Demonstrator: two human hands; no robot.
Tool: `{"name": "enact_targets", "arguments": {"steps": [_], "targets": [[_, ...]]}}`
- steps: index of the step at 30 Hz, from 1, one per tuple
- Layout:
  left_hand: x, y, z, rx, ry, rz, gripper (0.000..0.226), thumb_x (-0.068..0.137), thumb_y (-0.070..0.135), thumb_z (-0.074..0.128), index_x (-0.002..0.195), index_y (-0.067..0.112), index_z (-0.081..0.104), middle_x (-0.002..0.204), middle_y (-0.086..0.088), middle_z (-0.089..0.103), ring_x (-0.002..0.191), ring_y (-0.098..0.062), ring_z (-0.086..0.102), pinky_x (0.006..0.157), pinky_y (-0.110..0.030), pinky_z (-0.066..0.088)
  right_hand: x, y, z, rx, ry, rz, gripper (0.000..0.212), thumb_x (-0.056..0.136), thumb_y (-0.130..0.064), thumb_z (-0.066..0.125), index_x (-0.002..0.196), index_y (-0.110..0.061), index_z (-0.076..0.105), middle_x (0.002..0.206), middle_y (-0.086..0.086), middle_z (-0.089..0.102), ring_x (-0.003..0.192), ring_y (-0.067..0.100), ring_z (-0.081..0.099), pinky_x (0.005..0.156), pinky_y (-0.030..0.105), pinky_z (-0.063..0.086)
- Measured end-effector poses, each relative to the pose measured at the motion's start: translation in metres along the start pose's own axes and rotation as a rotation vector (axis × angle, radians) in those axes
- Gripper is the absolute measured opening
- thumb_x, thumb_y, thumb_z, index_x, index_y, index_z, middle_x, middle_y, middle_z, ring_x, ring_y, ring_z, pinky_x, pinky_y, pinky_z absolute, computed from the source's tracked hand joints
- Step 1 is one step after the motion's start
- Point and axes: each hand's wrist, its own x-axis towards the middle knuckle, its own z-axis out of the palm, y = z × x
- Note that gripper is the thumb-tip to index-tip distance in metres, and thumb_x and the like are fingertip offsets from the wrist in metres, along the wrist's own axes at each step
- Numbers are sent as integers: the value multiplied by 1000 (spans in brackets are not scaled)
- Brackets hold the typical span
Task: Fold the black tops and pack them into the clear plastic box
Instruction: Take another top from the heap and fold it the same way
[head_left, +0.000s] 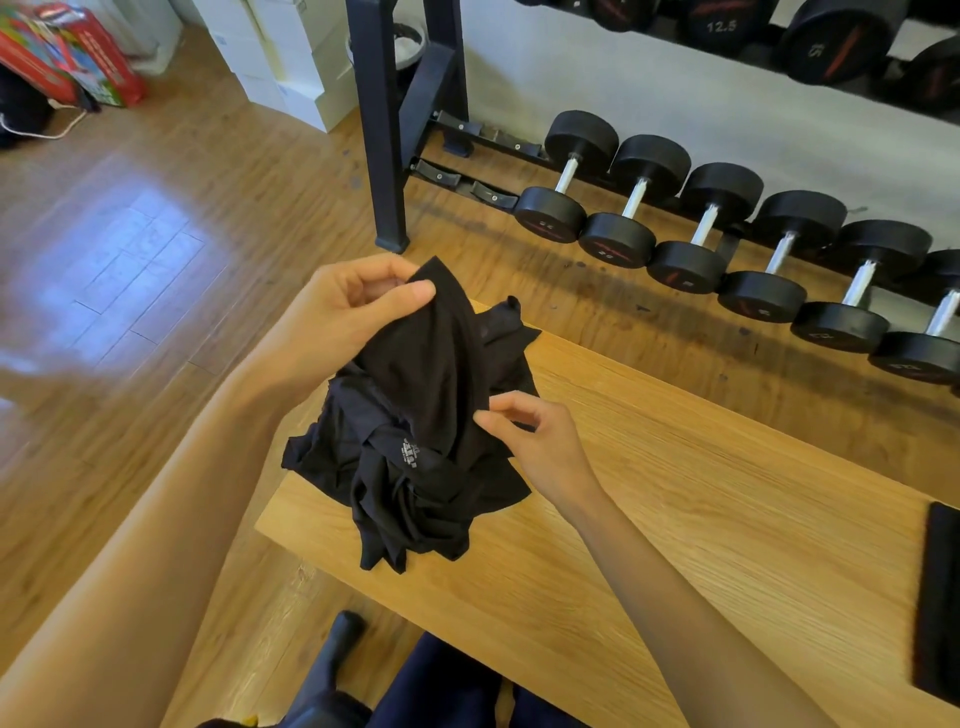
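Observation:
A crumpled heap of black tops (410, 457) lies on the left end of a light wooden table (701, 493). My left hand (348, 312) pinches the top edge of one black top and holds it raised above the heap. My right hand (530, 441) pinches the same fabric lower down on its right side. A small white printed label shows on the cloth in the middle of the heap. No clear plastic box is in view.
A flat black object (940, 603) lies at the table's right edge. Behind the table stands a black rack (395, 130) with a row of dumbbells (701, 223) on the floor rail. White boxes (291, 57) and a red bag (72, 52) sit at the back left on the wooden floor.

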Motion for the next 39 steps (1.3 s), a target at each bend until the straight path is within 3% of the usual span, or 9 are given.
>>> {"name": "enact_targets", "arguments": {"steps": [3, 6, 8, 11, 16, 23, 27, 32, 39], "targets": [[2, -8, -2, -13, 56, -67, 13, 95, 26, 59, 91, 19, 68, 85, 2, 75, 75, -9, 71, 64, -15, 52, -3, 1, -2, 70, 4, 54, 9, 94, -14, 63, 94, -10, 71, 90, 2, 75, 88, 15, 70, 84, 29, 56], [4, -18, -3, -28, 117, -131, 14, 97, 27, 58, 94, 20, 69, 90, -1, 76, 80, -13, 73, 66, -17, 54, -7, 2, -12, 105, 20, 95, 13, 96, -14, 58, 99, -4, 68, 90, 7, 75, 83, 12, 70, 76, 21, 55], [4, -26, -3, -43, 147, -161, 14, 97, 28, 58, 96, 20, 69, 93, -2, 77, 83, -14, 73, 67, -17, 55, -10, 2, -22, 121, 31, 103, 14, 97, -12, 57, 99, -3, 67, 88, 6, 74, 78, 9, 68, 70, 16, 52], [3, -36, 3, -73, 161, -197, 14, 96, 28, 59, 98, 20, 70, 93, -1, 77, 82, -13, 73, 68, -18, 56, -15, 2, -41, 143, 51, 112, 11, 97, -13, 57, 96, -9, 67, 86, 3, 74, 77, 10, 67, 71, 23, 54], [3, -45, 24, -140, 158, -199, 11, 97, 21, 59, 95, 16, 69, 87, 0, 77, 75, -9, 72, 65, -16, 54, -25, -9, -81, 97, 85, 106, 11, 97, -16, 58, 94, -12, 68, 83, -6, 73, 75, 2, 67, 65, 12, 49], [1, -50, 57, -177, 116, -177, 15, 98, 20, 57, 106, 12, 67, 95, -4, 77, 85, -14, 73, 72, -21, 56, -30, -23, -129, -71, 177, 33, 10, 96, -22, 59, 95, -17, 68, 79, -13, 69, 73, -4, 62, 63, 7, 45], [-2, -51, 68, -103, 147, -113, 13, 101, 16, 52, 103, 12, 65, 63, 14, 66, 48, 1, 53, 50, -11, 40, -35, -25, -138, -138, 185, -58, 6, 94, -20, 62, 94, -22, 68, 84, -14, 68, 79, -4, 61, 66, 8, 45], [-9, -66, 51, -28, 237, -93, 10, 99, 18, 57, 95, 23, 65, 46, 11, 49, 43, -3, 40, 51, -12, 40, -46, -15, -119, -253, 54, -142, 11, 90, -9, 66, 89, -18, 71, 85, -17, 68, 78, 0, 58, 71, 10, 42], [-24, -82, 22, -158, 195, -80, 16, 93, 20, 55, 105, 15, 65, 98, -2, 76, 85, -13, 72, 71, -20, 57, -48, 10, -78, -502, 49, -225, 19, 88, -20, 70, 97, -36, 68, 91, -27, 63, 75, 5, 52, 78, 23, 35]]}}
